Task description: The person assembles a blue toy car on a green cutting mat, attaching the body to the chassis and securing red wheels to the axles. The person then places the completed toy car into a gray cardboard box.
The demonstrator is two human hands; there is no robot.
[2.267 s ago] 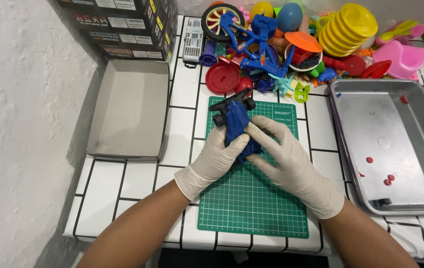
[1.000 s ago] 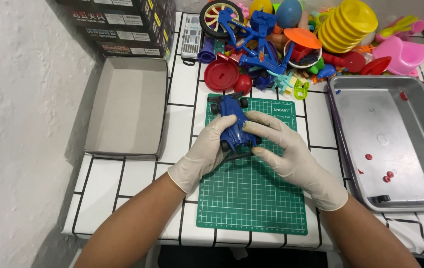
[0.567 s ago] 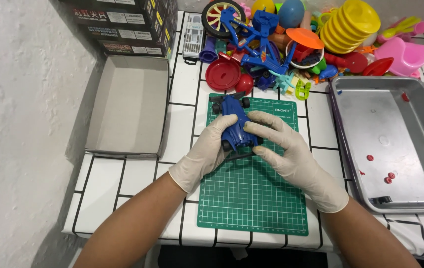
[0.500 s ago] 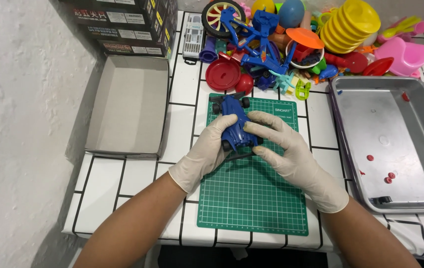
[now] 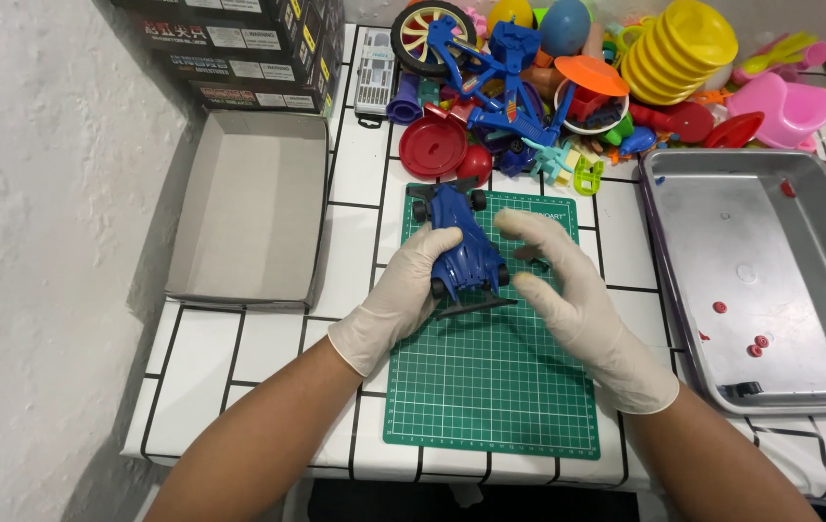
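Left hand [image 5: 403, 295] grips the blue toy car [image 5: 464, 246] (above the green mat [image 5: 490, 387]); right hand [image 5: 567, 290] open beside it.

This looks like a small hobby or toy-repair bench, likely in a home. A green cutting mat [image 5: 495, 372] lies on a table covered with a white cloth marked in black grid lines [image 5: 239, 348], pushed against a rough white wall [image 5: 45, 242]. A heap of bright plastic toys [image 5: 567, 77] fills the far edge. A metal tray [image 5: 761, 280] holds small red parts, and an empty grey cardboard box [image 5: 253, 208] sits beside stacked black cartons [image 5: 239, 48].
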